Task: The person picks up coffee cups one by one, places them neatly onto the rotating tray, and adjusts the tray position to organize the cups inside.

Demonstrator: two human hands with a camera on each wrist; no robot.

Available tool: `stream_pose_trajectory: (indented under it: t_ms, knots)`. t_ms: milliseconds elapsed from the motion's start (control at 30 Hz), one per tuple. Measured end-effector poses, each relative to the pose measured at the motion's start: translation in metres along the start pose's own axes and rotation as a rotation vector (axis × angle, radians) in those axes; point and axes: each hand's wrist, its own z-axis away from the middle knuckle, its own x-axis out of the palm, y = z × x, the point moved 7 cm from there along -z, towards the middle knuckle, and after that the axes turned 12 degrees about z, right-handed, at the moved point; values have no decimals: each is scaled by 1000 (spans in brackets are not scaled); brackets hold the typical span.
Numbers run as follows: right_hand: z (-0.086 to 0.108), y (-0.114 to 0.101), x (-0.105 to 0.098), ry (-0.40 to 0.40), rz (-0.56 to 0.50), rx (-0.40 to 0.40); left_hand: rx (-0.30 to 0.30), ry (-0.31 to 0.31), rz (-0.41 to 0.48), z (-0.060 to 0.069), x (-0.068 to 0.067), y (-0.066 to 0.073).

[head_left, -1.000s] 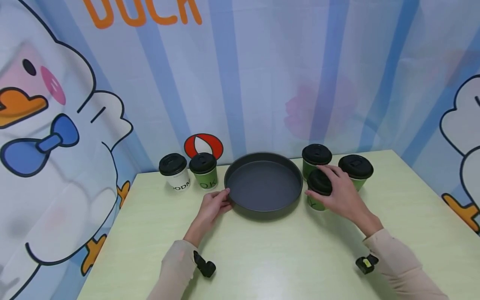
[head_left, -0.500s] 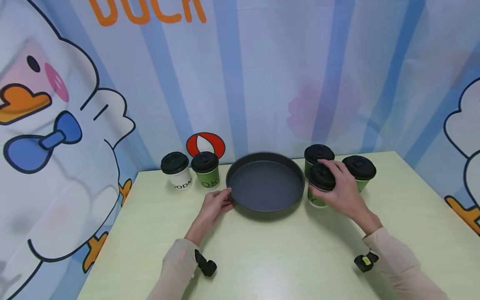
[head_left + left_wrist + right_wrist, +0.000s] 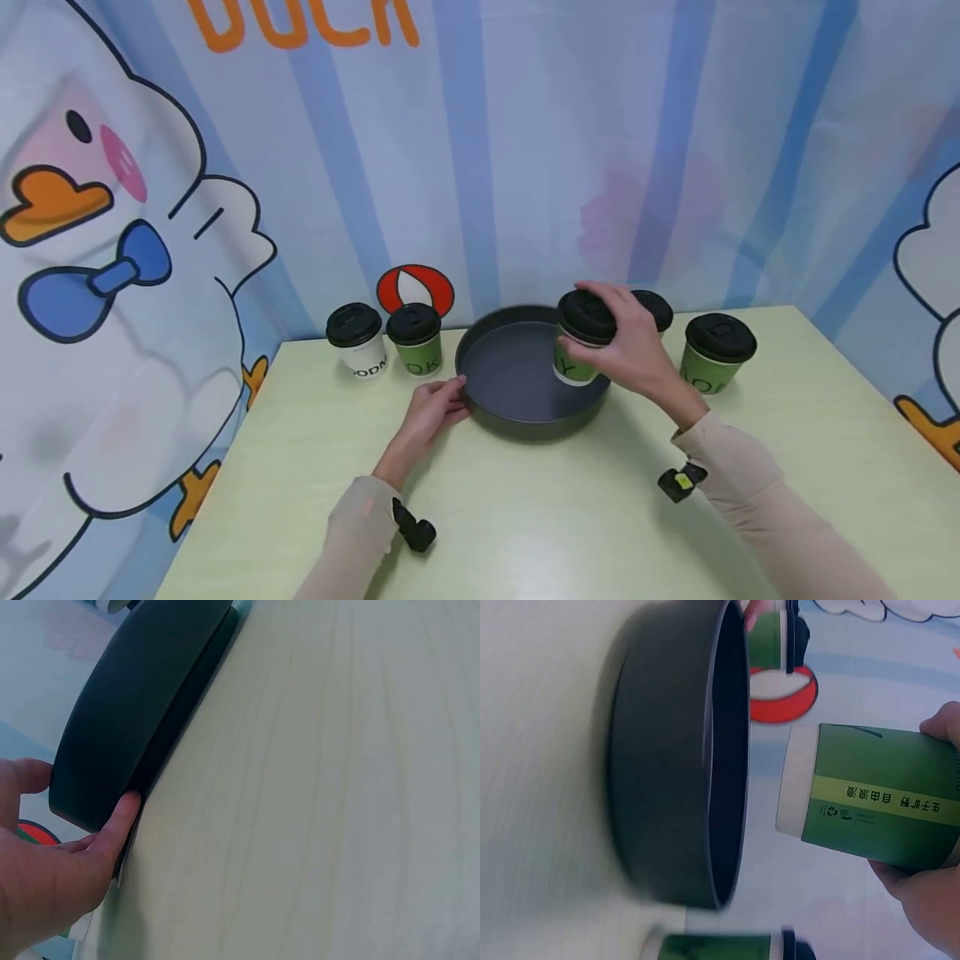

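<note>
A round dark grey pan (image 3: 502, 379) lies on the table, and my left hand (image 3: 429, 415) grips its left side. In the left wrist view the thumb and fingers hold the pan's wall (image 3: 135, 712) and lower edge. My right hand (image 3: 633, 346) holds a green paper cup (image 3: 572, 367) with a black lid, fingers and thumb round its upper part. That cup hangs over the right part of the pan. In the right wrist view the cup's white base (image 3: 796, 780) is apart from the pan's rim (image 3: 731, 787).
Left of the pan stand a white cup (image 3: 358, 354) and a green cup (image 3: 417, 346), both black-lidded. To the right is another green cup (image 3: 712, 358). Behind my right hand a further lidded cup (image 3: 656, 308) is partly hidden. A printed curtain (image 3: 525, 150) hangs behind the table (image 3: 525, 517).
My right hand has lifted the green cup off the table beside the pan and carried it left, over the pan. The left hand has stayed at the pan's side.
</note>
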Motion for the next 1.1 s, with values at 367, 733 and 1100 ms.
stream_pose_trajectory:
  t_ms: [367,733,1100]
  knots:
    - [-12,-34,65,-109,-85,-62,-1,-5,-1,-1,0,-1]
    - [7,-44,115,-210,-71,-104,14,-12,21,-1,0,-2]
    - [17,-40,109,-235,-45,-59,11,-9,13,-2,-1,-2]
